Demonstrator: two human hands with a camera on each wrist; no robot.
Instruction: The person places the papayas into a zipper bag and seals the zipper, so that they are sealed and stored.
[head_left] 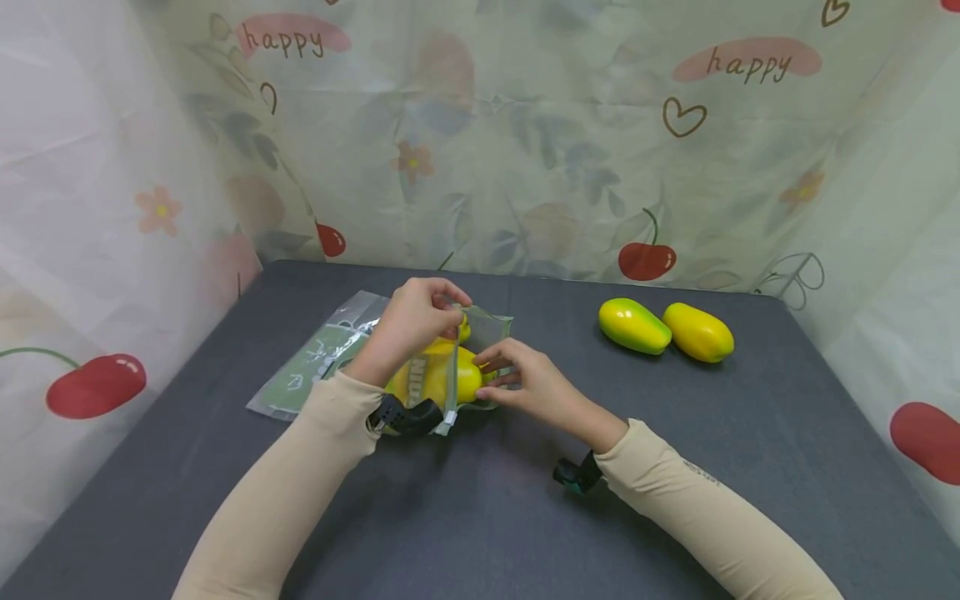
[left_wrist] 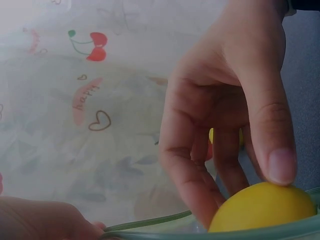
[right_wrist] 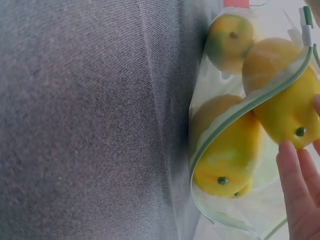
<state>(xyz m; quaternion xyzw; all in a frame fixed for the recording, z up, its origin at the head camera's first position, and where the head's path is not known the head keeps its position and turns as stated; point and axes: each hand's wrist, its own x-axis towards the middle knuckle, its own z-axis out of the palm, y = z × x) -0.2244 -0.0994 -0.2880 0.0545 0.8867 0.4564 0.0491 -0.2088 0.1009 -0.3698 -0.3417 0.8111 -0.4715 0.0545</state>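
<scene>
A clear zip bag point(head_left: 452, 377) stands with its mouth facing right, several yellow mangoes inside. At its upper rim my left hand point(head_left: 408, 321) pinches the edge with thumb and fingers. My right hand point(head_left: 536, 383) holds the end of one mango point(right_wrist: 287, 117) at the mouth, thumb on top and fingers round the far side, as the left wrist view shows. Below it in the right wrist view another mango point(right_wrist: 227, 160) with a green stem lies in the bag, and a rounder yellow-green fruit point(right_wrist: 231, 44) sits deeper in. The white slider point(right_wrist: 307, 36) is at one end of the zip.
Two yellow-green mangoes point(head_left: 634, 327) lie side by side at the back right of the dark table point(head_left: 487, 517). A flat clear bag with a green printed panel point(head_left: 318, 367) lies at left, partly behind my left arm. Printed curtains point(head_left: 517, 167) surround the table.
</scene>
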